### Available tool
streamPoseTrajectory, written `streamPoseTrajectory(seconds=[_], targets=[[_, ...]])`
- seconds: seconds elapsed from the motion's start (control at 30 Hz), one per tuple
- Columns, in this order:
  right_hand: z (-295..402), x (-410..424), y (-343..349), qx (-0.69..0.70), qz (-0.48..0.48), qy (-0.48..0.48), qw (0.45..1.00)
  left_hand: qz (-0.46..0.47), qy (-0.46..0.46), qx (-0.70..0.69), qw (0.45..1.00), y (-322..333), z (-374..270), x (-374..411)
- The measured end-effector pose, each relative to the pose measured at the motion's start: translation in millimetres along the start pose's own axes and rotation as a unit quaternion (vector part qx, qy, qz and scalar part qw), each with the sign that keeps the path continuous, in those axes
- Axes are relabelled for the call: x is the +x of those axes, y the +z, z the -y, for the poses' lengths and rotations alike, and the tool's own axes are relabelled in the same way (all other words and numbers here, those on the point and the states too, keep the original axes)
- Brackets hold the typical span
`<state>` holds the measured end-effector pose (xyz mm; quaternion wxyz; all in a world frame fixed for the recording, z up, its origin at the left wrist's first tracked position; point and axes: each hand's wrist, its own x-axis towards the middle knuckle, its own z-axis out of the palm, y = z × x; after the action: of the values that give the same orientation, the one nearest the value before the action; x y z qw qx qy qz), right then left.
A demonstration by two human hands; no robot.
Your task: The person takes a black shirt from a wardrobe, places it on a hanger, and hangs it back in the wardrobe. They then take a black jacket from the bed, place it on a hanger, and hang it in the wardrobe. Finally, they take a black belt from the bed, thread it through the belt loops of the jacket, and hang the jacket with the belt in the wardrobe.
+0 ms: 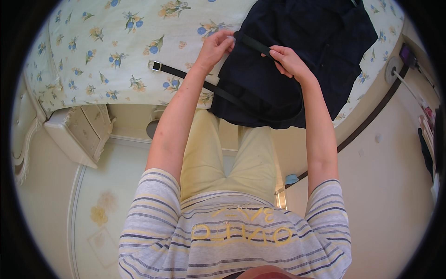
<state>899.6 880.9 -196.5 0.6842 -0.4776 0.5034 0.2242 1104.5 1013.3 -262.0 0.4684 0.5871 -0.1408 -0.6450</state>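
Observation:
A black belt (228, 97) with a silver-coloured buckle (154, 65) lies in a loop over a dark navy garment (324, 80). Its buckle end extends left across the floral bedsheet (115, 45), passing beneath my left forearm. My right hand (288, 62) grips the strap between thumb and fingers, a short way from the tip. At the tip itself, the fingertips of my left hand (216, 47) are pinched together on the strap. The garment is spread over the bed's near edge, and its lower hem hangs in front of my legs.
A white carved nightstand (78, 130) stands low on the left, beside the ornate headboard (25, 139). Under the bed's edge is a grey round object (152, 129). To the right are a pale pole (408, 84) and a small light-blue object (292, 179).

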Motion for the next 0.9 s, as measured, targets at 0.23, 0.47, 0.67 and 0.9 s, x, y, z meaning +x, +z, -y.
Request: streamPoseTrajectory(seconds=[0.23,0.47,0.67,0.9], targets=[[14,20,29,-0.003,0.044,-0.072,0.996,-0.177,-0.038,0.073,0.981,-21,-8,16],[-85,-79,-25,0.047,0.156,0.016,0.987,-0.445,0.015,0.116,0.888,-324,-103,-6],[-151,-165,-55,-0.041,0.014,0.143,0.989,-0.546,0.071,0.052,0.833,-418,-153,-38],[-145,-125,-64,-0.355,-0.251,-0.047,0.899,-0.518,0.068,-0.095,0.848,-384,-118,15]])
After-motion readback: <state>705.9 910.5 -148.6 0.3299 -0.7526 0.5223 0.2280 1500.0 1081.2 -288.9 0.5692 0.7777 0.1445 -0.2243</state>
